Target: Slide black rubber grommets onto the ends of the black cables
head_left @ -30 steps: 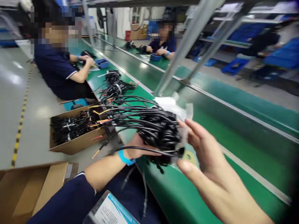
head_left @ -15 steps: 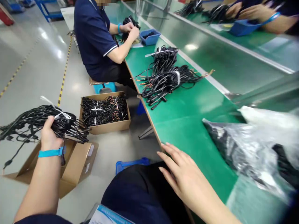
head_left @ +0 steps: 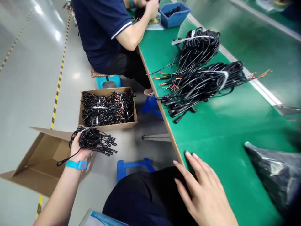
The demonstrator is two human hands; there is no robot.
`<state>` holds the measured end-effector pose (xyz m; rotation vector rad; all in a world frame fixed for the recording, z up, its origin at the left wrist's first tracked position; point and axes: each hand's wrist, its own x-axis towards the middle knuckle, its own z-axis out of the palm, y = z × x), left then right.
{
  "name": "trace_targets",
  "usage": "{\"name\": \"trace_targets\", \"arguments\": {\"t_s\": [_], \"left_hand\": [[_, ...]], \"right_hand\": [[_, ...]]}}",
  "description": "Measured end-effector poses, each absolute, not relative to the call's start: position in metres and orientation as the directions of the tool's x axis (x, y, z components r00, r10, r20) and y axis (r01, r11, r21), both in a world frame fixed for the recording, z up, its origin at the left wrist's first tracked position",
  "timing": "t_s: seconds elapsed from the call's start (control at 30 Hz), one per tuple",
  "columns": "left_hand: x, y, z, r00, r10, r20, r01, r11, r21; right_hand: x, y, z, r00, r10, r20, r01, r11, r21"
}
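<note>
My left hand (head_left: pixel 78 149) is closed round a bundle of black cables (head_left: pixel 95 141), whose connector ends point to the right. A white tie shows at the top of this bundle. Below and left of it stands an open cardboard box (head_left: pixel 47 157), its visible inside bare cardboard. My right hand (head_left: pixel 199 185) rests at the edge of the green table (head_left: pixel 225 135) with fingers spread, holding nothing. Two more tied cable bundles (head_left: pixel 207 78) lie on the table ahead of it, with coloured wire ends and black connectors.
Another cardboard box (head_left: pixel 110 127), full of tied cable bundles, sits on the floor. Beyond it a co-worker (head_left: pixel 101 34) sits at the table near a blue bin (head_left: pixel 175 18). A blue stool (head_left: pixel 134 164) stands by my legs. A plastic bag (head_left: pixel 277 172) lies at right.
My left hand has moved right with the cable bundle and turned it, so its connectors now point right. My right hand stays spread at the table edge. The view has shifted.
</note>
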<state>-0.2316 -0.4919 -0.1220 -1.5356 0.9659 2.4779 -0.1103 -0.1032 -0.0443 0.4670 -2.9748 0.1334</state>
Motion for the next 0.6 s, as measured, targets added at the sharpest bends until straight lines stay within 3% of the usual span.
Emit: {"name": "trace_targets", "arguments": {"t_s": [0.17,0.3,0.37,0.43,0.6], "left_hand": [[-0.269,-0.471,-0.09,-0.65,-0.477,-0.591,-0.095,-0.721,0.686],[-0.307,-0.43,-0.082,-0.749,-0.564,-0.348,0.071,-0.591,0.804],[-0.327,-0.403,-0.097,-0.802,-0.524,-0.287,0.021,-0.504,0.863],[-0.344,-0.374,-0.122,-0.818,-0.499,-0.287,-0.154,-0.29,0.944],[-0.341,-0.324,-0.199,-0.735,-0.415,-0.536,-0.474,-0.25,0.844]], "right_hand": [[-0.111,-0.101,-0.044,-0.95,-0.287,0.127,-0.299,0.95,-0.088],[-0.109,-0.098,-0.046,-0.95,-0.286,0.126,-0.298,0.95,-0.092],[-0.109,-0.097,-0.046,-0.952,-0.284,0.117,-0.295,0.951,-0.091],[-0.109,-0.097,-0.045,-0.954,-0.281,0.108,-0.291,0.952,-0.092],[-0.11,-0.096,-0.044,-0.952,-0.287,0.104,-0.295,0.952,-0.081]]}}
